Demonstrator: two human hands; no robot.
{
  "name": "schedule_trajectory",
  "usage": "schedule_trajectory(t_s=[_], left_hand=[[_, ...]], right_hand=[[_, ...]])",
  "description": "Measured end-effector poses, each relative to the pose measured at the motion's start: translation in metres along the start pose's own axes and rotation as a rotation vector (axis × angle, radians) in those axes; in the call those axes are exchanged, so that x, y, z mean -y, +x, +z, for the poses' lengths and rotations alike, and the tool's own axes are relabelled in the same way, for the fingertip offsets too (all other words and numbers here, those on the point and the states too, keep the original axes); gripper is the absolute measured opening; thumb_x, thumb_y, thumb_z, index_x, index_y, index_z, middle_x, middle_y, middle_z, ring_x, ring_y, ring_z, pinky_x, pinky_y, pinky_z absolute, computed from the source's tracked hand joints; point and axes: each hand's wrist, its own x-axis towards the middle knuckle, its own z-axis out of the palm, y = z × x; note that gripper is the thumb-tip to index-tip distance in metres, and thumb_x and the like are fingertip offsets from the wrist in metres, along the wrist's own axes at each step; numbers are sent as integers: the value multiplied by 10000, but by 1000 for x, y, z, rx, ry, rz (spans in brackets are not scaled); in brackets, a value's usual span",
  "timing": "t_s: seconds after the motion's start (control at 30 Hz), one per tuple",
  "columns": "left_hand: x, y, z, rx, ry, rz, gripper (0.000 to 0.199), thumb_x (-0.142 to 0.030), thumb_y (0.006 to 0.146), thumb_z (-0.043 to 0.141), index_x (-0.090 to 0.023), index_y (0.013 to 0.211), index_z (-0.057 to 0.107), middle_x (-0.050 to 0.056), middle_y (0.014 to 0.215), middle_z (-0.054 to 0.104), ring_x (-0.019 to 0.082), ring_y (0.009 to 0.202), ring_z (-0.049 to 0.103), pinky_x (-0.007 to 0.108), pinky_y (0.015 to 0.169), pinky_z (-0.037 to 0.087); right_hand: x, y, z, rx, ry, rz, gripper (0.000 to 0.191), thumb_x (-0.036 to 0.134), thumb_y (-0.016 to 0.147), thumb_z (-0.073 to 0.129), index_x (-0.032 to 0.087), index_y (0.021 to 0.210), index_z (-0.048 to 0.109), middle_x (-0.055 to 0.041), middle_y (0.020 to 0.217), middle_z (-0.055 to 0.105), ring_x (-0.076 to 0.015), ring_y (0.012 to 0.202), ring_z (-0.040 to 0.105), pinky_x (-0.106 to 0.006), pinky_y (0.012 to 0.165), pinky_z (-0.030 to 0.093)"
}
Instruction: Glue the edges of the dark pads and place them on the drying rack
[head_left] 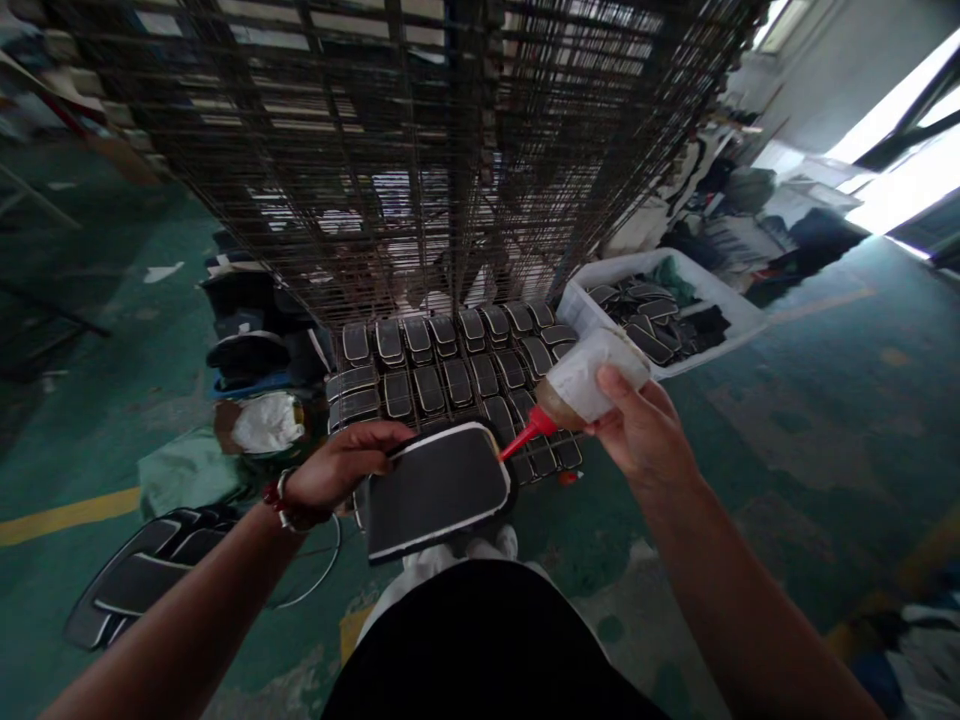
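Head view: we had our left hand (345, 465) pinched on the edge of a dark, white-lined panel (442, 485), which stretched out to that hand's right. Our right hand (637, 420) curled round a tilted bottle (589, 380), its red nozzle (531, 430) meeting the panel left of that hand.

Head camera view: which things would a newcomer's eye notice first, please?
First, the red nozzle of the bottle in the right hand, at the right end of the dark panel. The left hand holds that panel. Beyond it rises a tall wire rack.
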Motion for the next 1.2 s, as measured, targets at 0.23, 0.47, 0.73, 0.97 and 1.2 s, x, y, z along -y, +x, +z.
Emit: schedule_trajectory(t_s=[0.23,0.47,0.73,0.97,1.2], left_hand=[[3,0,-5,-79,-78,14,320,-123,592,730,-185,885,840,73,814,785,189,689,687,246,633,537],[2,1,6,-136,-147,28,273,-148,598,787,-176,865,835,70,804,780,182,675,689,236,623,546],[9,1,8,-111,-132,4,300,-156,593,803,-177,890,839,78,841,795,190,714,710,235,650,557],[2,1,6,-123,-122,-3,288,-142,571,776,-164,851,839,71,782,781,180,657,689,238,615,549],[5,2,5,-179,-183,7,260,-130,564,799,-163,820,825,66,770,778,173,660,692,228,618,555]], right_hand=[[-5,-7,-3,-52,17,13,366,459,685,909,219,901,737,10,699,664,-136,525,582,-223,353,435],[-12,-2,-3,-189,155,34,431,440,661,931,197,944,716,10,737,687,-139,591,617,-213,387,443],[-11,14,8,-166,122,-6,431,458,658,921,212,939,706,12,753,680,-137,598,606,-216,392,422],[-9,12,8,-98,36,41,455,454,591,954,225,904,715,21,709,665,-134,552,585,-216,365,422],[-11,8,1,-135,80,63,410,454,652,928,216,915,721,21,715,660,-129,560,589,-210,370,429]])
